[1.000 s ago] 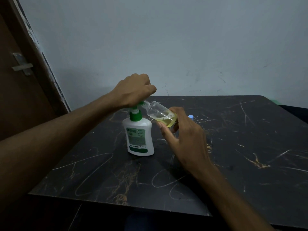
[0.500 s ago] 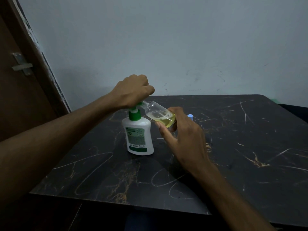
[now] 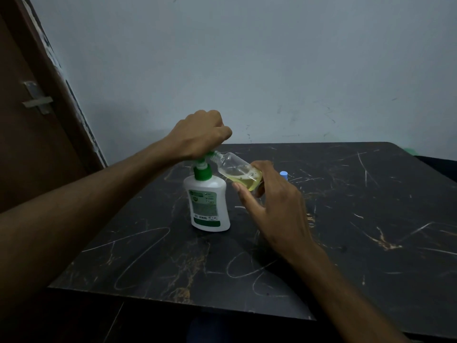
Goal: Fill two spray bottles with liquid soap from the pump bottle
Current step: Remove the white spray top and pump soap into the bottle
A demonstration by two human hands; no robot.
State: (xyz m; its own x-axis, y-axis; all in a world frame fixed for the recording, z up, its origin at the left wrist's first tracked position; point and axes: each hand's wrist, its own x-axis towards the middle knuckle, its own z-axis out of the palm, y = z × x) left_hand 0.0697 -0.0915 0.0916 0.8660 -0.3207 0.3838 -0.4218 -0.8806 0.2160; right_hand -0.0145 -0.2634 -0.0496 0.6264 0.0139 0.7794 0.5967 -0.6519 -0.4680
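A white pump bottle (image 3: pixel 209 204) with a green collar and label stands upright on the black marble table (image 3: pixel 358 231). My left hand (image 3: pixel 200 136) is closed over its green pump head, which is mostly hidden. My right hand (image 3: pixel 274 201) grips the base of a small clear spray bottle (image 3: pixel 237 170), tilted with its open neck against the pump spout. Yellow-green soap lies pooled in the lower part of the small bottle. A small blue cap (image 3: pixel 283 174) peeks out behind my right hand; what it belongs to is hidden.
The table has white and gold scratch-like veins, and its near edge (image 3: pixel 173 300) runs across the bottom. A grey wall (image 3: pixel 247 70) rises behind the table. A brown door with a metal latch (image 3: pixel 37 100) stands at the left.
Both hands, the pump bottle and the tilted bottle keep almost the same places. My left fist and the pump head have shifted slightly; the view has barely drifted.
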